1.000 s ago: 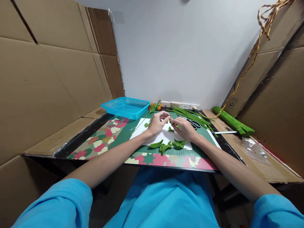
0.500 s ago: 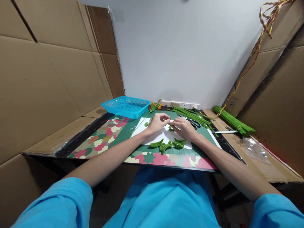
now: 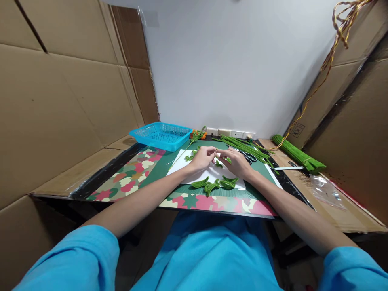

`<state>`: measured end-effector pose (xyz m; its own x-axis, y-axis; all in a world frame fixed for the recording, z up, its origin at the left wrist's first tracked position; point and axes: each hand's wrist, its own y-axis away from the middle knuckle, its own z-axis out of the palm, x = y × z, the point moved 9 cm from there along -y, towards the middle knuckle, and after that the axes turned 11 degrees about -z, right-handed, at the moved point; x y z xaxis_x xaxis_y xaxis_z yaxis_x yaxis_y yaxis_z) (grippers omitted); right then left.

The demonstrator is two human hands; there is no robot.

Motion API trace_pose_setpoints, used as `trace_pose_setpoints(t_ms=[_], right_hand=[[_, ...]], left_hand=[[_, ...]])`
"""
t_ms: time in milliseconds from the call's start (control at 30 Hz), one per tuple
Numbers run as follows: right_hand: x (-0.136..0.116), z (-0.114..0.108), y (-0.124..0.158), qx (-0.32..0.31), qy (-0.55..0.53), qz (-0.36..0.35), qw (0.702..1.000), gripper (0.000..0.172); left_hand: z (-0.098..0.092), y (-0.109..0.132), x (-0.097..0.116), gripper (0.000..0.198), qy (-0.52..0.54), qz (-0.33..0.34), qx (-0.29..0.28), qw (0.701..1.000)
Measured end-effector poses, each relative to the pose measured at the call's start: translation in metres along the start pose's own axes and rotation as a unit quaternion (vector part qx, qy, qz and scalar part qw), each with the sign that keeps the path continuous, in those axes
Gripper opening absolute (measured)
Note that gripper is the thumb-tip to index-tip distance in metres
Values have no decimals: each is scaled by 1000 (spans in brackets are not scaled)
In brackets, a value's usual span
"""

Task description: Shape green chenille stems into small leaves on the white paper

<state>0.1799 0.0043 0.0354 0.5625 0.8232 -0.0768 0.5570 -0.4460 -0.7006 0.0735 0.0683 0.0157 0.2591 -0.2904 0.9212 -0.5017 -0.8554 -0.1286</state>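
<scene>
My left hand and my right hand meet fingertip to fingertip over a white sheet on the green mat. Both pinch a small green pipe-cleaner piece between them. Several finished green leaf shapes lie at the sheet's near edge, just below my hands. Another small green piece rests to the left of my left hand.
A blue plastic basket stands at the back left. Orange and green flowers, a row of straight green pipe cleaners and scissors lie behind my hands. A green bundle sits at the right. Cardboard walls close both sides.
My hands have drawn closer together, fingertips now meeting on the small green piece. The rest of the table is unchanged.
</scene>
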Motion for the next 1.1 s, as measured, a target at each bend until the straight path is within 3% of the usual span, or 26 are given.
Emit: trace_pose_setpoints(t_ms=[267,533,800,1100], right_hand=[[18,-3,6,52,-20,55,997,39],[17,-6,6,53,-15,32,998,29],[14,-16,5,96,-19,27,995,18],[5,-12,2,56,-4,-8,998,9]], left_hand=[[7,1,-2,37,19,-10,-24,999],[12,7,-14,53,127,-103,-77,984],[7,6,-13,48,162,-126,-50,977],[10,8,-17,47,162,-160,-54,972]])
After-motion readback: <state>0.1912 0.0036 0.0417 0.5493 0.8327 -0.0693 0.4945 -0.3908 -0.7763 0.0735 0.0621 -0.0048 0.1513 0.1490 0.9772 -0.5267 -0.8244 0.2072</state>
